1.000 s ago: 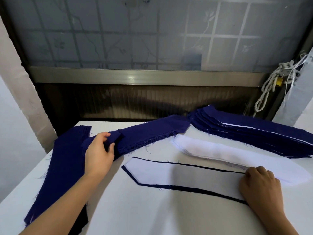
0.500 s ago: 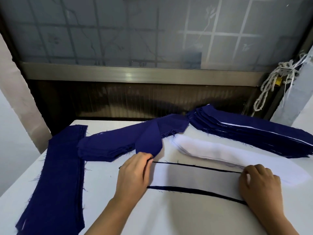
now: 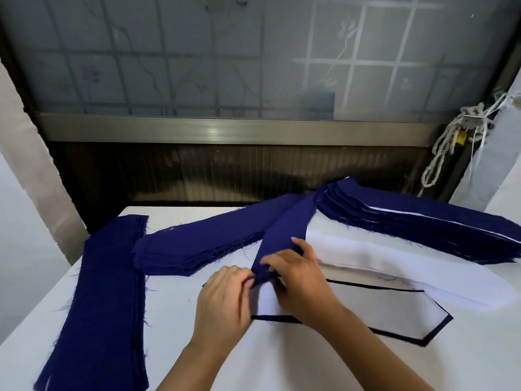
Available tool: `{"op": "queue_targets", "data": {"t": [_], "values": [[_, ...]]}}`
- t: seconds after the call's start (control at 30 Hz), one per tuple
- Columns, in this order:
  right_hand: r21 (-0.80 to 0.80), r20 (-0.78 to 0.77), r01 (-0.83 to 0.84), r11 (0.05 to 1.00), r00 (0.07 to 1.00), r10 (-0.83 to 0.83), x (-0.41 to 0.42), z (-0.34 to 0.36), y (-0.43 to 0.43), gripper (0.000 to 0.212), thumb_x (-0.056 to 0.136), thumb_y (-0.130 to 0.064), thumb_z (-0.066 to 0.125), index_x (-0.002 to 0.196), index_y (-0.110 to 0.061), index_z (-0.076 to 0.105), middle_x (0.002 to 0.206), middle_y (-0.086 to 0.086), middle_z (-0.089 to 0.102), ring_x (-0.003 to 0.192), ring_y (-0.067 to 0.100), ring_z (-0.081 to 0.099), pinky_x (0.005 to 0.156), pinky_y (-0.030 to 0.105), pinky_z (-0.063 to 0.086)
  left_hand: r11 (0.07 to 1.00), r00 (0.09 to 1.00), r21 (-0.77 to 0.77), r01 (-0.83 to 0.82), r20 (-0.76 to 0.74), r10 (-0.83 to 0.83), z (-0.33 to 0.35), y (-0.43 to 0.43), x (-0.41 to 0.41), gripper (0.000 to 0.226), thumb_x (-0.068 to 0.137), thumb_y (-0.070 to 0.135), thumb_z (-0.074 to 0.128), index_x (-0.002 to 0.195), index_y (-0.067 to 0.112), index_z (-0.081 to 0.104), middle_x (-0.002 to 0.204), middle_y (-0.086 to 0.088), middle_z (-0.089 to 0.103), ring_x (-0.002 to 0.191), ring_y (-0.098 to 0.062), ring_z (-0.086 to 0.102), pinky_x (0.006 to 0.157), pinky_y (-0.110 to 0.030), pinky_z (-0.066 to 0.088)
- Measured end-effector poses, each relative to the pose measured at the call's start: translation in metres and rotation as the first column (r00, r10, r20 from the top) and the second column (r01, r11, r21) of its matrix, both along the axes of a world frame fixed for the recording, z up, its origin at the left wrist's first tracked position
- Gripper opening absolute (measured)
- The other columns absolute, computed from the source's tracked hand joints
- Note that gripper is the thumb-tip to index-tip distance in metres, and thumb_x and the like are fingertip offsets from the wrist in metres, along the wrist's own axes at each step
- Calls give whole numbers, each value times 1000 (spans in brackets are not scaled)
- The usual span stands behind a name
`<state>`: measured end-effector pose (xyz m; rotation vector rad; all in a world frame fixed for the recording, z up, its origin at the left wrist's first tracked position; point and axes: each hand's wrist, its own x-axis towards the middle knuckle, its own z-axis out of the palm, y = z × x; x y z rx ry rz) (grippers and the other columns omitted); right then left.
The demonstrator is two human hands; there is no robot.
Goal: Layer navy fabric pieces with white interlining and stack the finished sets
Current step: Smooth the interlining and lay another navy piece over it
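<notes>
Both hands grip the near end of one long navy fabric piece (image 3: 284, 230) pulled off the middle navy pile (image 3: 203, 244). My left hand (image 3: 225, 300) pinches its tip from the left, and my right hand (image 3: 298, 277) holds it from the right. Under my hands lies a navy piece topped with white interlining (image 3: 394, 311), only its dark border showing. A pile of white interlining (image 3: 408, 272) lies just behind it. The stack of layered sets (image 3: 423, 224) sits at the back right.
Another pile of navy strips (image 3: 104, 300) runs along the left side of the white table (image 3: 282, 368). A frosted window with a metal sill (image 3: 225, 131) stands behind the table. A knotted cord (image 3: 448, 142) hangs at the right.
My left hand drew one navy piece off the middle pile toward the centre. My right hand left the interlined piece's right end and came over to grip the same navy piece.
</notes>
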<state>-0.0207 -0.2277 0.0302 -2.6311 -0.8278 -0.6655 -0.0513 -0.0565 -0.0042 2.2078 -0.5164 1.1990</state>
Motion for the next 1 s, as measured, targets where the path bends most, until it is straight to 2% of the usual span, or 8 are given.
{"op": "queue_targets", "data": {"t": [0.13,0.23,0.33,0.43,0.5,0.6,0.83,1.0], "values": [[-121,107,151,981,985,-139,6,-3,-48,35,65,3,69,93,-18,71,78,-3,66,73,18,63,113,38,29,912,986,-388,-136,-141,87,-2,5,1,10,101,21,47,107,25,54,91,15,58,79,-5,55,74,-17,43],[-155,191,283,947,949,-252,2,-3,-93,43,60,7,73,97,-15,71,80,-2,66,76,20,64,109,40,32,808,973,-557,-191,-217,80,1,7,3,11,101,31,44,106,39,50,89,19,60,75,-10,61,67,-14,44],[-167,237,404,899,902,-361,-7,-5,-138,44,64,9,73,103,-12,70,85,1,66,81,24,64,106,46,37,777,967,-593,-210,-245,74,1,9,3,11,100,28,47,106,37,49,89,17,62,76,-7,61,64,-13,45],[-117,269,490,864,853,-447,-15,-10,-171,30,68,8,76,91,-11,73,79,2,60,71,27,58,92,44,42,774,965,-595,-214,-254,72,0,9,3,8,100,28,49,106,31,52,87,18,62,77,-5,61,63,-13,46],[-17,268,528,849,821,-505,-21,-17,-186,18,73,3,76,84,-11,71,77,1,55,69,28,56,84,41,39,765,963,-607,-216,-260,66,0,10,5,7,100,29,50,106,29,53,84,17,61,76,-3,60,62,-13,46],[154,232,530,834,801,-552,-32,-27,-199,5,89,-10,63,87,-15,64,85,-2,55,76,25,53,87,36,31,715,958,-659,-234,-283,52,-1,11,6,8,100,27,55,106,30,53,80,19,60,75,0,60,63,-8,45],[394,79,625,673,707,-703,-46,-34,-196,9,92,-15,60,84,-18,58,71,-5,55,71,28,51,83,35,31,635,952,-736,-234,-306,-4,0,14,7,11,94,28,65,93,37,60,78,24,63,71,2,59,64,-5,46],[640,-166,595,486,725,-668,-51,-38,-191,22,96,-25,53,117,-19,49,104,5,56,87,21,53,80,41,45,666,951,-706,-240,-309,15,1,19,7,17,91,29,70,85,42,61,70,5,61,62,-6,58,60,-7,45]]}}
